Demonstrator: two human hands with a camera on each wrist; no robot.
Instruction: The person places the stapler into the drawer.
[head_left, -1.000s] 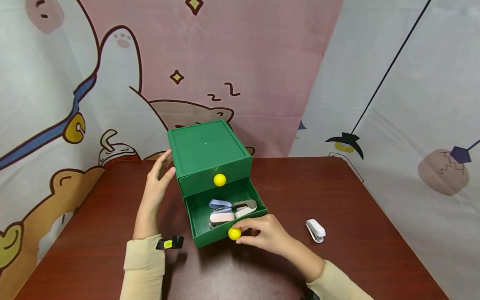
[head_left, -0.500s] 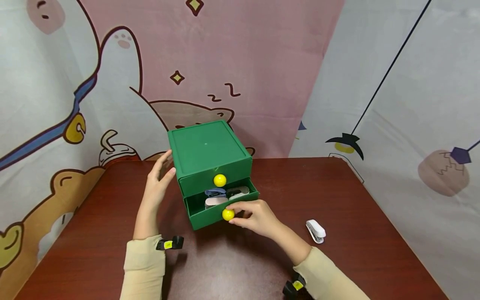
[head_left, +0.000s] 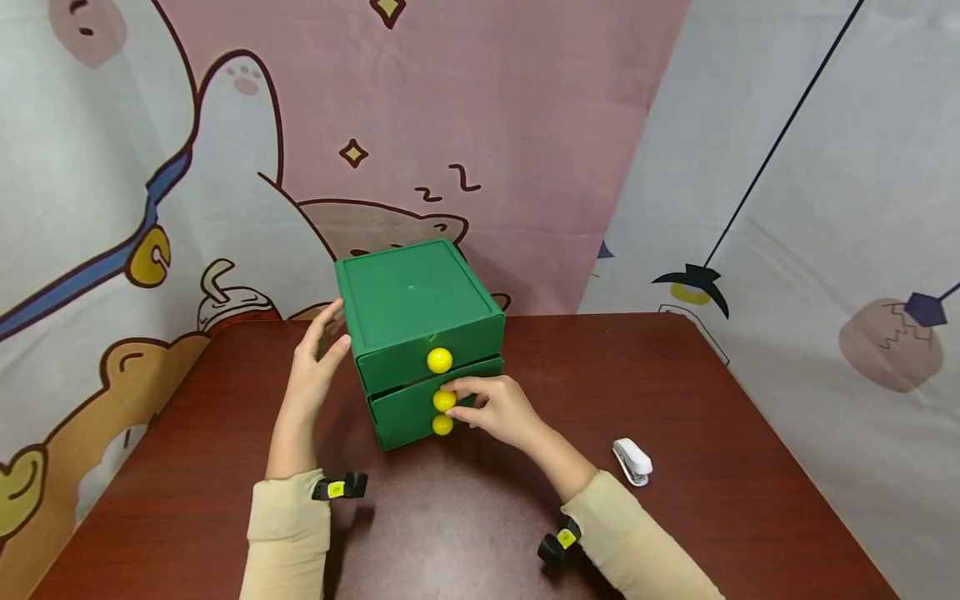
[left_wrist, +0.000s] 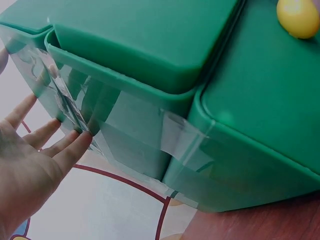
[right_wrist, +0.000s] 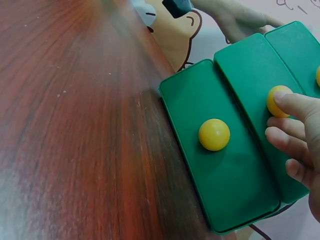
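A green drawer unit (head_left: 420,292) with three stacked drawers stands on the table, each drawer front bearing a round yellow knob. My right hand (head_left: 498,408) holds the middle drawer's knob (right_wrist: 276,102) between thumb and fingers. That middle drawer (head_left: 401,408) is almost fully in, its front standing slightly proud under the top drawer (head_left: 397,362). The staplers inside it are hidden now. Against the unit's left side rests my left hand (head_left: 315,358), fingers extended; in the left wrist view its fingertips touch clear tape (left_wrist: 70,105) along that side.
A white stapler (head_left: 633,461) lies on the brown table (head_left: 720,500) to the right of the unit. Behind the table hangs a cartoon-printed cloth (head_left: 525,125). The bottom drawer's knob (right_wrist: 214,135) sticks out below the right hand.
My right hand has pushed the middle drawer from well pulled out to nearly flush, moving back and left with its knob. The staplers have gone from sight. The left hand has stayed put.
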